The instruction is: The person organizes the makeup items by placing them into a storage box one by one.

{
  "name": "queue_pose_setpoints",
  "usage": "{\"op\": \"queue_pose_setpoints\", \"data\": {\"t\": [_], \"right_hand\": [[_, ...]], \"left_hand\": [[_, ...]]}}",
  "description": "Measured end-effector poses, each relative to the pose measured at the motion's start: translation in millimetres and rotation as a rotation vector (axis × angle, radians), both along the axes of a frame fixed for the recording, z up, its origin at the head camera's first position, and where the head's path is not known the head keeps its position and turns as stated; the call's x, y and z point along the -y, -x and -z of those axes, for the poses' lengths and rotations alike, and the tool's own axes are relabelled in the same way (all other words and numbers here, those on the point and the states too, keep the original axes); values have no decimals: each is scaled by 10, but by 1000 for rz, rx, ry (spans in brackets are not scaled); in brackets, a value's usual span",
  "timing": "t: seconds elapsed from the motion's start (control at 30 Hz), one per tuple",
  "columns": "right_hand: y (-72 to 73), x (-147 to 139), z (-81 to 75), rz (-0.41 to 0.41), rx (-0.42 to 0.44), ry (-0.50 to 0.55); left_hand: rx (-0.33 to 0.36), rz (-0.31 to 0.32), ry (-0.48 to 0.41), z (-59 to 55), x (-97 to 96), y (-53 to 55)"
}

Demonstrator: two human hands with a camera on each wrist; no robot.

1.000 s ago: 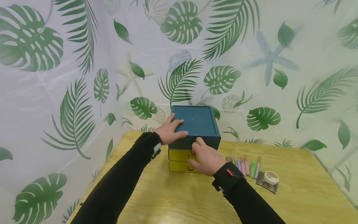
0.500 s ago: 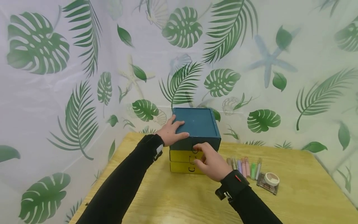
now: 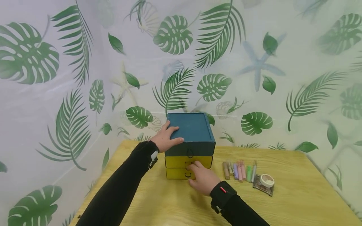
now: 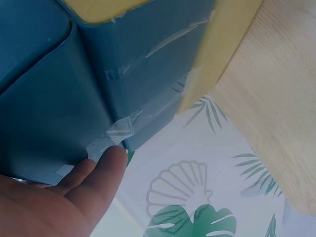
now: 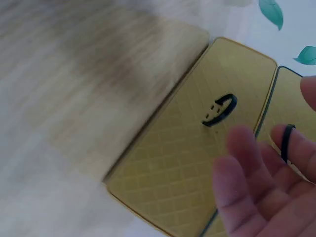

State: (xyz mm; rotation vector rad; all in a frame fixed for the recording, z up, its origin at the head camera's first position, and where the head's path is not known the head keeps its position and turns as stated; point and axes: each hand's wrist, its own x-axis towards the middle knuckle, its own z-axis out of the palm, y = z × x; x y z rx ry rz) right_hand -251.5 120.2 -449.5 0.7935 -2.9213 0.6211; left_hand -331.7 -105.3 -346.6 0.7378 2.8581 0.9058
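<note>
A small drawer box with a dark blue top (image 3: 192, 127) stands on the table, its blue top drawer (image 3: 175, 151) above a yellow middle drawer (image 3: 173, 162) and a yellow bottom drawer (image 3: 173, 173). My left hand (image 3: 167, 139) rests with spread fingers on the top's left edge; in the left wrist view, fingers touch its taped blue side (image 4: 54, 118). At the front, my right hand (image 3: 205, 179) has a finger hooked through the middle drawer's black loop handle (image 5: 285, 143). Below it, the bottom drawer's handle (image 5: 228, 111) is free. All drawers look closed.
Right of the box lie several makeup tubes and sticks (image 3: 239, 171) in a row. Beside them a round compact (image 3: 267, 180) sits on a flat palette (image 3: 258, 185). A leaf-patterned curtain (image 3: 226, 94) hangs behind the wooden table (image 3: 299, 188).
My right hand has moved down from the top drawer's handle to the middle drawer's. The left hand stays on the top, and the head view has shifted slightly.
</note>
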Motion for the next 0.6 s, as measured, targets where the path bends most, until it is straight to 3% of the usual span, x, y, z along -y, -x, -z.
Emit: {"op": "queue_pose_setpoints", "data": {"t": [0.1,0.23,0.43,0.6], "right_hand": [[50,137,-21,28,-28,-12],[33,193,-38,90,-73,-33],[4,252,46,127,-128,-63],[-45,280,96,136,-106,-62]], "left_hand": [[-3,2,-13,-14,69,13],[9,-7,-20,-38,24,14],[10,-22,28,-51,9,19],[17,-19,25,-30,41,-9]]}}
